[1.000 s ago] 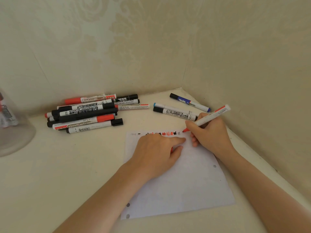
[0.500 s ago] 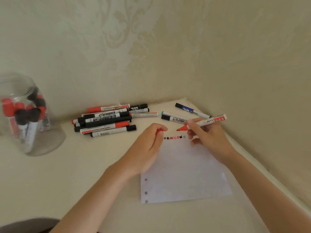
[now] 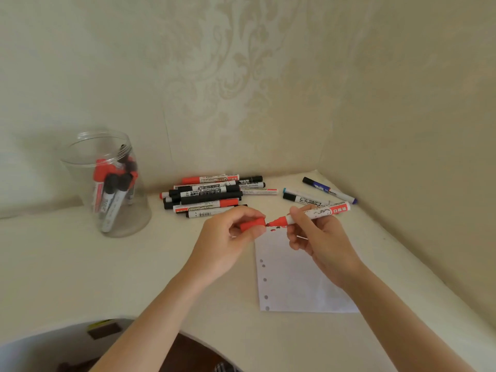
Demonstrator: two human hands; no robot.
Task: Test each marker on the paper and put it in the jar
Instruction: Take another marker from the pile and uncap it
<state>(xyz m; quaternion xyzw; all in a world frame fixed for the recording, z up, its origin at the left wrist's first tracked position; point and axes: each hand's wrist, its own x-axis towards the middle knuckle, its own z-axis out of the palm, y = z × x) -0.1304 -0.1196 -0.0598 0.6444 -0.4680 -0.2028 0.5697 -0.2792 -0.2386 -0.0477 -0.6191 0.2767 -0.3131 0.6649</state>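
1. The right hand [image 3: 320, 242] pinches one red marker [image 3: 315, 212] by the white barrel, thumb and fingers curled round it just behind the bared red tip. The marker lies almost level in the air above the top edge of the paper, its tip pointing left.
2. The left hand [image 3: 228, 241] pinches one red cap [image 3: 252, 224] between thumb and curled fingers. The cap's open end faces the marker's tip; the two nearly touch, and whether they meet cannot be told.
3. One sheet of paper [image 3: 298, 283] lies flat on the table [image 3: 67, 264] under the right hand, with five punched holes showing down its left edge. A few red test marks [image 3: 273, 230] peep out at its top between the two hands; the rest of the row is hidden.
4. Beyond the left hand lies one pile of markers [image 3: 209, 194], about nine or ten, with red and black caps, all lying roughly crosswise; the exact count is unclear where they overlap.
5. Beyond the right hand lie three more markers apart from the pile: one blue marker [image 3: 328, 189] nearest the corner, one teal-capped marker [image 3: 303, 194], and one black-capped marker [image 3: 302, 199].
6. One clear jar [image 3: 107, 181] stands upright far left near the wall, well apart from the hands. It holds roughly six markers standing caps up, red and black.
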